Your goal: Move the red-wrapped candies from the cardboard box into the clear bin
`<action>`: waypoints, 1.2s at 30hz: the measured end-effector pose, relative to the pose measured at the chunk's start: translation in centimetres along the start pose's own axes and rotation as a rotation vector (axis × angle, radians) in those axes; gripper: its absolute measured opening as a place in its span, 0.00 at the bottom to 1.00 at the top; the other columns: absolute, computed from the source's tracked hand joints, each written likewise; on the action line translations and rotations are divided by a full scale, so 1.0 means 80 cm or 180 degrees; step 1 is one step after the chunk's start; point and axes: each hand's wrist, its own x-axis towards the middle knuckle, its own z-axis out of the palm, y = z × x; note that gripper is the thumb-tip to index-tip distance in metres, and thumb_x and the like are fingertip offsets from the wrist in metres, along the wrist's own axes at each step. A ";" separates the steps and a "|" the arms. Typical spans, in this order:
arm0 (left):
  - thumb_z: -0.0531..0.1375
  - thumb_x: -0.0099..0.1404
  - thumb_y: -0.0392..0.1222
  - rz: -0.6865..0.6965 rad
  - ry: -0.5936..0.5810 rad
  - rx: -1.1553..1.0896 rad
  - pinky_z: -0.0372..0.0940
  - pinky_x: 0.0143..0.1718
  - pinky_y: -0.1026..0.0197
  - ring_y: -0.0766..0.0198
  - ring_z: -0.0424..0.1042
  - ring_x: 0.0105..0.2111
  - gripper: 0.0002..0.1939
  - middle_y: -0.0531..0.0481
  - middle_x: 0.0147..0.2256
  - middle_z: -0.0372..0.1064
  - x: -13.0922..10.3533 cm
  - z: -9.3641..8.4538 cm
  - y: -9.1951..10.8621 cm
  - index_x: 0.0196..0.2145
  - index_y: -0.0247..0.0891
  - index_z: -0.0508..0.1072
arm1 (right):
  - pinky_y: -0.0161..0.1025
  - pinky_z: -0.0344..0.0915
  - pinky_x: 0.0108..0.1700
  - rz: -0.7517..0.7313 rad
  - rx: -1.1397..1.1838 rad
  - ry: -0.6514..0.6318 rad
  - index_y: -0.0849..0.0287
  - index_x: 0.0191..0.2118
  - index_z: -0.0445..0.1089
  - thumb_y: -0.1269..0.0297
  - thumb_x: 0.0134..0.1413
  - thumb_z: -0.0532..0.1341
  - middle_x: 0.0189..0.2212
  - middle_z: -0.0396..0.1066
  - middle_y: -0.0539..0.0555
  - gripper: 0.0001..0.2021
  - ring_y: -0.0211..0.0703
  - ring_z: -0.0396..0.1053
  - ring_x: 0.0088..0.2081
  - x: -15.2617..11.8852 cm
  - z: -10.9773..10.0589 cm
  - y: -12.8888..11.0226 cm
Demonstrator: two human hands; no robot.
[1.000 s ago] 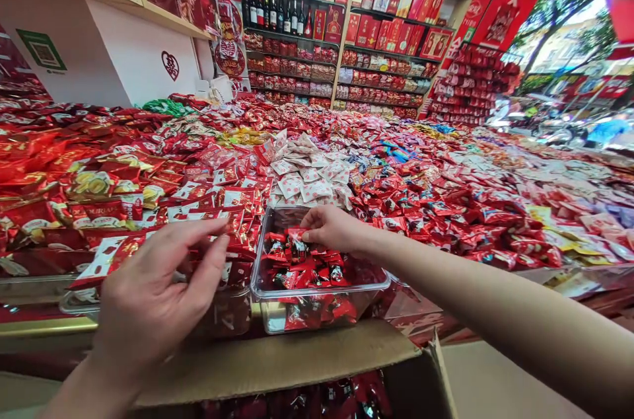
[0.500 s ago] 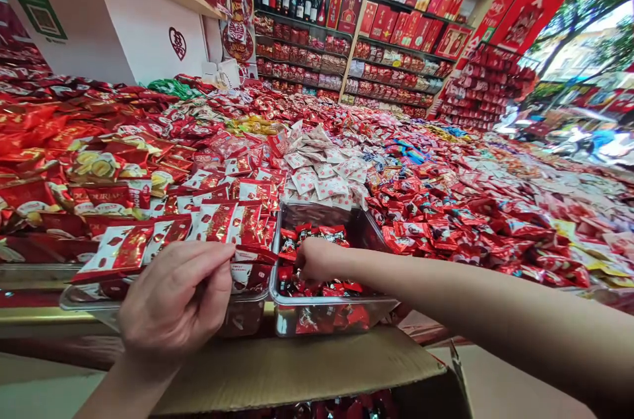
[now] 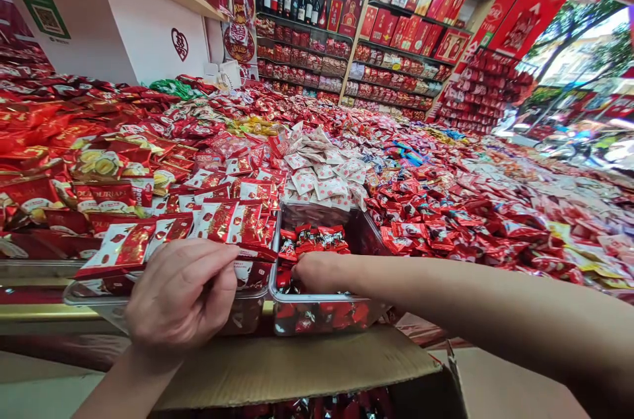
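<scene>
Left hand (image 3: 183,297) is positioned beside red-and-white packets (image 3: 212,221), grip narrow. Right hand (image 3: 317,272) is sunk in clear tub (image 3: 327,299); grip can't be told.

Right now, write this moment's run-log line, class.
left hand: near white-red packets; right hand: in clear bin, at red candies; grasps: unclear

A shop open to the street: loose wrapped packets (image 3: 329,188) lie heaped by kind from nine o'clock round to three, with a clear tub (image 3: 297,299) of them at six. At twelve, tall shelves (image 3: 353,52) carry wine bottles (image 3: 287,1); toward one, red boxes (image 3: 412,32). A code sign (image 3: 45,14) hangs at ten, trees (image 3: 569,52) show at two.
</scene>
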 end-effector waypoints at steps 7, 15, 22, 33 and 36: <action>0.60 0.49 0.24 -0.0021 0.0178 -0.0009 0.66 0.34 0.50 0.58 0.69 0.32 0.23 0.47 0.32 0.70 -0.005 0.001 -0.001 0.42 0.42 0.68 | 0.34 0.61 0.32 -0.0165 -0.0047 0.0148 0.64 0.37 0.71 0.67 0.47 0.56 0.34 0.73 0.60 0.12 0.47 0.70 0.36 0.000 0.008 0.005; 0.60 0.49 0.24 -0.0045 0.0122 0.0008 0.66 0.33 0.51 0.57 0.70 0.31 0.20 0.45 0.30 0.71 -0.005 0.002 -0.001 0.39 0.40 0.70 | 0.37 0.63 0.35 0.0259 0.0579 -0.0370 0.64 0.53 0.60 0.63 0.34 0.63 0.44 0.69 0.62 0.34 0.51 0.68 0.42 -0.015 0.003 0.019; 0.60 0.48 0.25 -0.0067 0.0190 0.0064 0.66 0.34 0.51 0.57 0.70 0.30 0.19 0.46 0.29 0.72 -0.005 0.003 0.000 0.38 0.40 0.70 | 0.42 0.60 0.45 0.0260 0.0557 -0.0759 0.54 0.63 0.37 0.65 0.34 0.63 0.55 0.57 0.61 0.49 0.54 0.61 0.51 -0.024 -0.005 0.015; 0.60 0.50 0.26 -0.0103 0.0173 0.0082 0.67 0.34 0.51 0.57 0.70 0.31 0.19 0.47 0.30 0.72 -0.004 0.004 0.002 0.39 0.43 0.69 | 0.38 0.62 0.39 -0.0050 -0.0003 -0.0833 0.63 0.43 0.71 0.54 0.36 0.65 0.39 0.72 0.61 0.26 0.51 0.67 0.42 -0.032 -0.013 0.008; 0.61 0.49 0.26 -0.0040 0.0223 0.0081 0.67 0.32 0.52 0.58 0.71 0.30 0.19 0.48 0.29 0.72 -0.004 0.004 0.001 0.38 0.44 0.69 | 0.38 0.62 0.37 0.0022 0.0055 -0.0646 0.64 0.40 0.72 0.47 0.35 0.63 0.39 0.72 0.62 0.28 0.51 0.68 0.42 -0.030 -0.010 0.006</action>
